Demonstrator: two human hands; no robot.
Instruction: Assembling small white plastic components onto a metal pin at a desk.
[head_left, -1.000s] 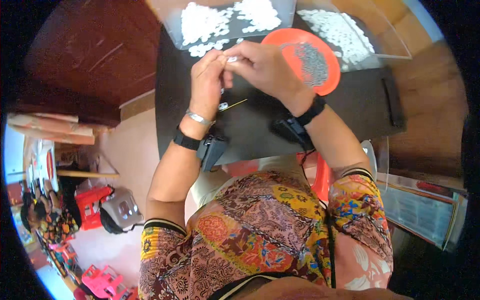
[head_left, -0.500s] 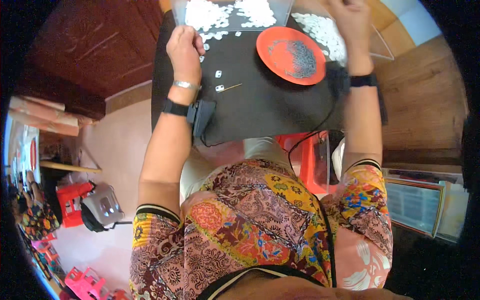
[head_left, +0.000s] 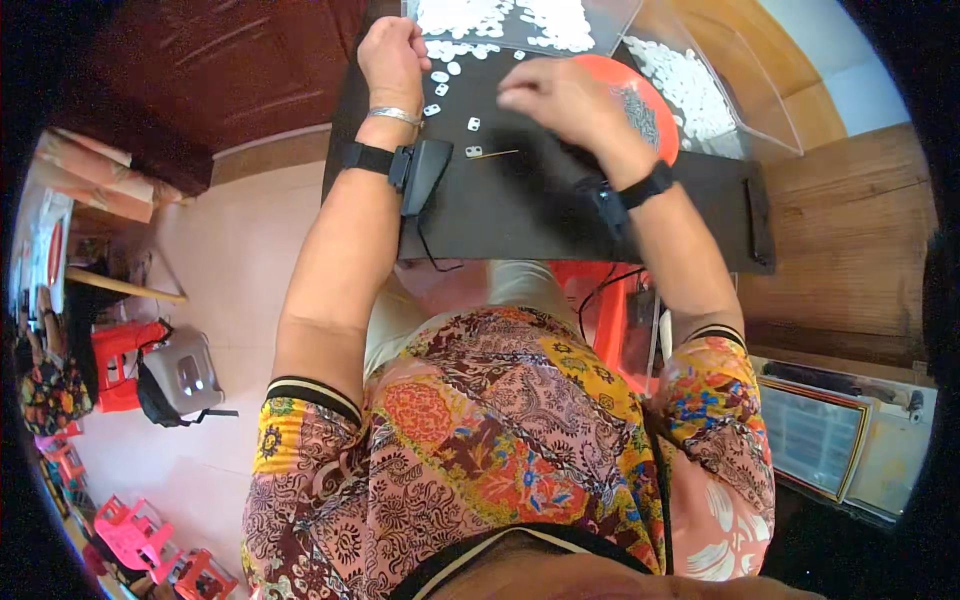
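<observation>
My left hand (head_left: pixel 393 58) is curled at the far left of the dark table, beside loose white plastic pieces (head_left: pixel 440 77); whatever it may hold is hidden. My right hand (head_left: pixel 568 98) reaches in over the table, thumb and fingers together, and covers the left part of an orange-red plate (head_left: pixel 662 105). What those fingers pinch, if anything, cannot be made out. Small grey metal parts (head_left: pixel 640 118) lie heaped on the plate. Between the hands sits a white two-holed piece (head_left: pixel 473 124). Nearer me, a thin brass-coloured pin (head_left: pixel 498 154) lies against another such piece (head_left: pixel 473 152).
A clear plastic tray (head_left: pixel 620 25) of white pieces stands at the far edge. More white pieces (head_left: pixel 690 90) are piled right of the plate. Both wrists wear black bands with small devices (head_left: pixel 425 175); cables hang near the table's front edge. A red stool (head_left: pixel 608 310) stands beneath.
My right hand has come left and nearer, from the white pile beyond the plate to the plate's left side. The left hand stays curled, slightly farther up in view. The view has shifted a little.
</observation>
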